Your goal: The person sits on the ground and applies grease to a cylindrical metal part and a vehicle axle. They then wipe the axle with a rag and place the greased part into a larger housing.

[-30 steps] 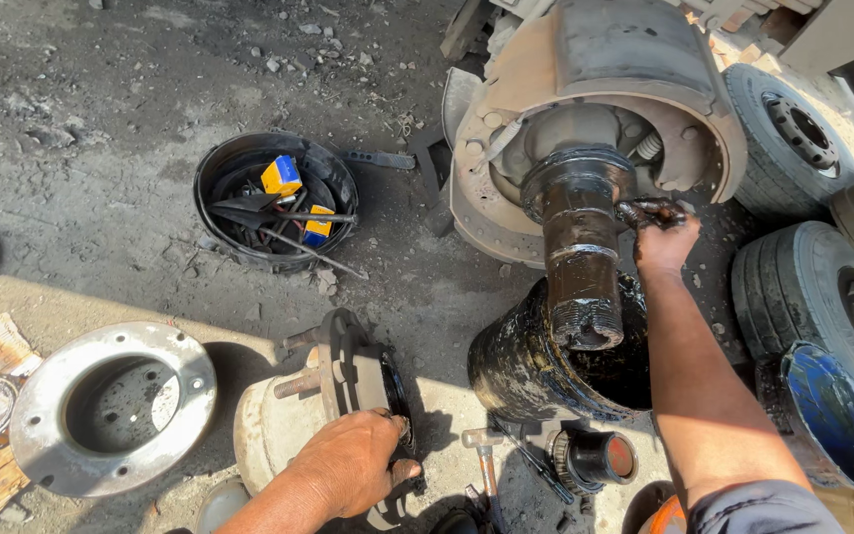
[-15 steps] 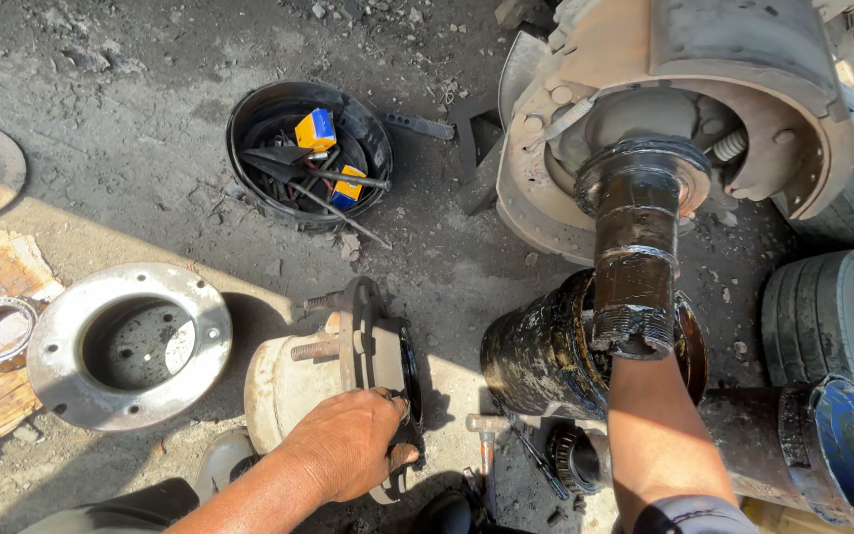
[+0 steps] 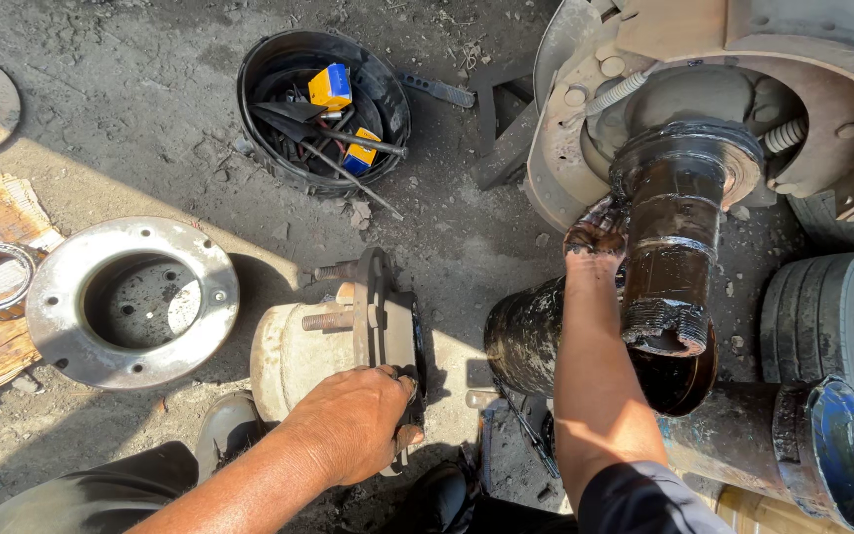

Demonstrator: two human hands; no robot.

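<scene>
Cream-painted wheel hub with a dark steel bracket lies on the dirt ground; the left hand has its fingers clamped on the bracket. Farther off, the right hand's greasy fingers press the black greasy axle spindle.

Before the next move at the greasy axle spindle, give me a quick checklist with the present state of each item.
1. Right hand on the axle spindle: ok, its greasy fingers touch the spindle's left side near the base.
2. Left hand braced: ok, it rests on the dark plate of the cream-coloured housing.
3. Spindle end free: ok, nothing sits on the threaded tip.
4. Tools within reach: ok, the black tub of tools lies on the ground beyond the housing.
5. Grip firmness of the right hand: cannot tell.
6. Metal flange ring out of the way: ok, it lies apart at left.
</scene>
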